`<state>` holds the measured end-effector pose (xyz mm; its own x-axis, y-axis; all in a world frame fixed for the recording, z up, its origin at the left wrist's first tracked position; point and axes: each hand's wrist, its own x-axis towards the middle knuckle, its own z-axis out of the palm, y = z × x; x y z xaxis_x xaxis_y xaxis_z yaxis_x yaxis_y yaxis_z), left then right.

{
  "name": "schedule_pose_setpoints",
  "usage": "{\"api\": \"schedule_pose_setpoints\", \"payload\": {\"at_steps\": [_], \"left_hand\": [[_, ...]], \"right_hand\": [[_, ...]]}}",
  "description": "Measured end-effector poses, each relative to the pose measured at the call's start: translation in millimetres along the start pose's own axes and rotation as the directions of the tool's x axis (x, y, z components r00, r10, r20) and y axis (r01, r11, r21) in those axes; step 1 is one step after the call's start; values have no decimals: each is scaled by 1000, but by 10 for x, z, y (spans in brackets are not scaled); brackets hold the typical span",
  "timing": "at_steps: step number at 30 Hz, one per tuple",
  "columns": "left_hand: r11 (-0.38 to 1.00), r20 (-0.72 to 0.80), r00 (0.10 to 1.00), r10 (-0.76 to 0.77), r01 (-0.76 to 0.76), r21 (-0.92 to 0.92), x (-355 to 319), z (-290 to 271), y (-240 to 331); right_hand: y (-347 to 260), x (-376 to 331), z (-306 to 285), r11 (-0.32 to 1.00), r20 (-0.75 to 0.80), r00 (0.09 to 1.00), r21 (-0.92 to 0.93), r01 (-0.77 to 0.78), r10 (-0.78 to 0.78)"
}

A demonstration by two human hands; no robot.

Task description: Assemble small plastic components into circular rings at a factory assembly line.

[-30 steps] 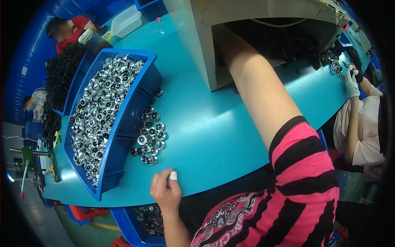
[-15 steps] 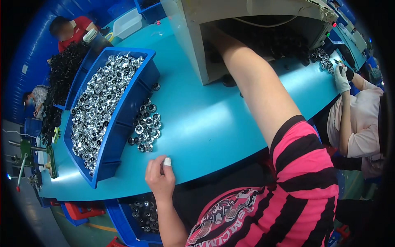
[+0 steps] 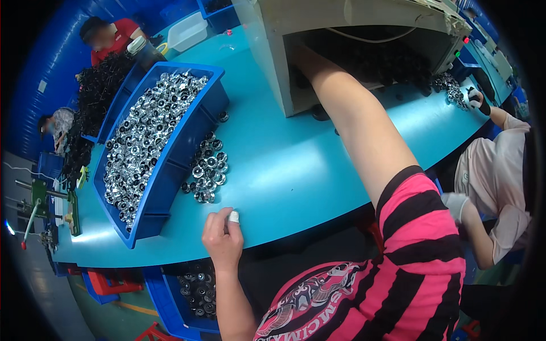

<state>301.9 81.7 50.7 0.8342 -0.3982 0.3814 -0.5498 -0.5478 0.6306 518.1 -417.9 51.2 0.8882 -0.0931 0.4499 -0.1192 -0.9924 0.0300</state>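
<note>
My left hand (image 3: pixel 222 238) rests at the near edge of the table, fingers loosely curled in and a white wrap on the thumb tip. Nothing shows in its fingers. Just beyond it lies a loose pile of shiny clear and silver round parts with dark centres (image 3: pixel 208 170). My right forearm (image 3: pixel 355 108) reaches into the open front of a pale box-like housing (image 3: pixel 277 74). The right hand is lost in the dark inside, so its fingers and anything in them are hidden. Dark round pieces (image 3: pixel 392 71) are heaped within the housing, beside the arm.
A long blue bin (image 3: pixel 165 187) full of similar shiny parts stands left on the turquoise table (image 3: pixel 273 187). Below the edge sits another blue bin (image 3: pixel 170 307) with dark parts. A green hand-lever press (image 3: pixel 40 207) is far left. Co-workers sit left and right; one wears white gloves.
The whole view has shifted slightly. My left hand stays curled at the table edge and my right arm stays inside the housing. The right-hand co-worker's gloved hand has come into view lower down.
</note>
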Motion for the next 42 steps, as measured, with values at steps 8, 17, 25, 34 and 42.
{"api": "schedule_pose_setpoints", "payload": {"at_steps": [8, 17, 25, 34, 42], "left_hand": [[999, 7, 999, -49, 49, -8, 4, -36, 11], [999, -17, 1000, -13, 12, -50, 10, -9, -22], [998, -29, 999, 40, -41, -42, -62, -29, -110], [808, 28, 998, -52, 59, -586, -299, -37, 118], [302, 194, 968, -162, 236, -924, -780, 23, 496]], "right_hand": [[96, 80, -3, 998, 76, 995, 33, 57, -60], [119, -190, -209, 981, 150, 978, 152, 122, -144], [-438, -1251, -1270, 814, 41, 983, 554, -172, 180], [-1643, -2558, -1831, 91, 160, 987, 983, -159, -1], [-2687, -2941, -1829, -92, 213, 925, 963, -253, -314]]}}
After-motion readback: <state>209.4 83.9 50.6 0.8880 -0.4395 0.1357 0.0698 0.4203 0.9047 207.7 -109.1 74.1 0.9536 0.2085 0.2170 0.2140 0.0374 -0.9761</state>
